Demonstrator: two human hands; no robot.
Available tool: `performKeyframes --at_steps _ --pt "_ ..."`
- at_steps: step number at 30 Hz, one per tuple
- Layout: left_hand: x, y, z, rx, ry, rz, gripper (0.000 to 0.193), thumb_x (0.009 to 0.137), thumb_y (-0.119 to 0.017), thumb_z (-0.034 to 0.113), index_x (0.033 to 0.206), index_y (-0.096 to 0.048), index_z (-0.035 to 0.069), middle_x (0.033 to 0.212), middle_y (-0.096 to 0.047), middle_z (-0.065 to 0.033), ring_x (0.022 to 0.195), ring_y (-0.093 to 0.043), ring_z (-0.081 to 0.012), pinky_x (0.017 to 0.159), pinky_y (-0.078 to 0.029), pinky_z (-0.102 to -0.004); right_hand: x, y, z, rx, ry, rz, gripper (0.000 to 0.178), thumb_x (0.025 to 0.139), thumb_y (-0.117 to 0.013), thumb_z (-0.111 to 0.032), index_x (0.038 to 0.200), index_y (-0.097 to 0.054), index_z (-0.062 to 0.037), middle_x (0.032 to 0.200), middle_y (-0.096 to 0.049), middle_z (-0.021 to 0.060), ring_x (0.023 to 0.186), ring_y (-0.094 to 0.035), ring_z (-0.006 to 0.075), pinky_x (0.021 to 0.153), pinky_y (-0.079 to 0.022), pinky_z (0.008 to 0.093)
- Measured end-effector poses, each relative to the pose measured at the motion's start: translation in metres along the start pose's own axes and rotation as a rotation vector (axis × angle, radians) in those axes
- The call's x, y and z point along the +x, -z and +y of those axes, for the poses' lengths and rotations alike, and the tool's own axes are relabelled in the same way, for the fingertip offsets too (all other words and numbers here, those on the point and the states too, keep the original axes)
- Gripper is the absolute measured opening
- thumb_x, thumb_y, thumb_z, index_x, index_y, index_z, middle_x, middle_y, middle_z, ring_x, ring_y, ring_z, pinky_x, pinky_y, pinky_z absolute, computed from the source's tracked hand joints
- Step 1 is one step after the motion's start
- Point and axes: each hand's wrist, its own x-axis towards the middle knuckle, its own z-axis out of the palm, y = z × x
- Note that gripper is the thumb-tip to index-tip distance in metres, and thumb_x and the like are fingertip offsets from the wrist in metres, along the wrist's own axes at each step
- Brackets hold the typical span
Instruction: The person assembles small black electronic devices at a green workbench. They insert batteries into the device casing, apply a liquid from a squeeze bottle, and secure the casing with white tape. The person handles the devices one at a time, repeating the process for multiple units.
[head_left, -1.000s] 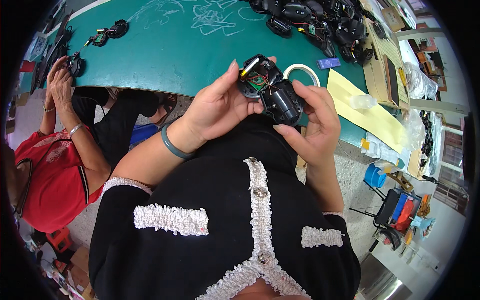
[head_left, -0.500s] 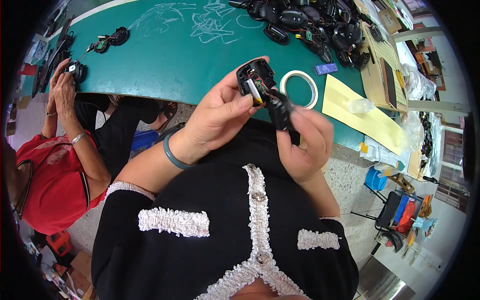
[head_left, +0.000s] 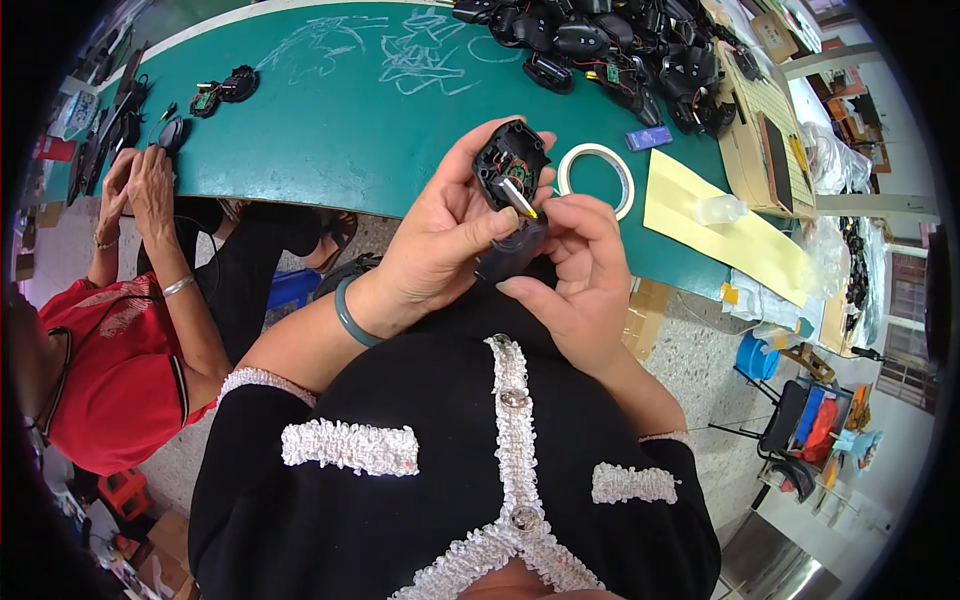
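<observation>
My left hand [head_left: 432, 240] is closed around an opened black plastic housing [head_left: 492, 158], its thumb pressed along the near edge. Inside the housing show a green circuit board [head_left: 519, 172], thin wires and a flat silvery part with a yellow end [head_left: 518, 198], perhaps a battery. Just below hangs a smooth dark shell piece [head_left: 510, 252], close against the housing. My right hand [head_left: 583, 250] grips this shell piece at its right side, with the thumb under it and the fingers bent near the yellow end. Whether wires join the two pieces is hidden.
On the green table [head_left: 330, 140] a roll of tape [head_left: 625, 195] lies beside yellow paper [head_left: 700, 215] and a small blue box [head_left: 650, 138]. Similar black housings are piled [head_left: 600, 45] at the far right. A co-worker in red [head_left: 120, 370] handles dark parts at left.
The shell piece has turned over from its ribbed side to its smooth side and come in under the housing. My right hand has moved left with it. The co-worker's hands have shifted.
</observation>
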Motion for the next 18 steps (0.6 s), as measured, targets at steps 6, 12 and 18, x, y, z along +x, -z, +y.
performKeyframes --at_steps 6,12,18 --pt "0.0 -0.007 0.001 0.222 -0.047 0.078 0.081 0.081 -0.075 0.013 0.146 -0.027 0.011 0.146 -0.037 -0.0176 0.128 -0.047 -0.0261 0.108 -0.04 -0.0391 0.003 -0.009 -0.001 -0.024 -0.089 0.047 0.073 0.067 -0.086 -0.009 0.125 -0.043 0.0016 0.123 -0.043 0.0097 0.106 -0.056 0.0187 0.088 -0.049 0.0317" --pt "0.0 -0.004 0.0 0.225 -0.07 0.09 0.079 0.081 -0.074 0.01 0.145 -0.027 0.01 0.146 -0.036 -0.0186 0.128 -0.047 -0.0265 0.108 -0.039 -0.0396 0.007 -0.004 -0.008 -0.079 -0.124 0.011 0.07 0.069 -0.084 -0.007 0.126 -0.045 0.0015 0.118 -0.052 0.0103 0.105 -0.058 0.0176 0.086 -0.049 0.0304" --pt "-0.001 0.002 0.003 0.207 -0.024 0.015 0.083 0.079 -0.077 0.016 0.145 -0.027 0.008 0.145 -0.036 -0.0203 0.128 -0.047 -0.028 0.108 -0.039 -0.0434 0.009 0.021 -0.029 -0.317 0.004 0.006 0.061 0.066 -0.081 -0.007 0.12 -0.054 0.0012 0.116 -0.056 0.0125 0.104 -0.058 0.0198 0.083 -0.049 0.0301"
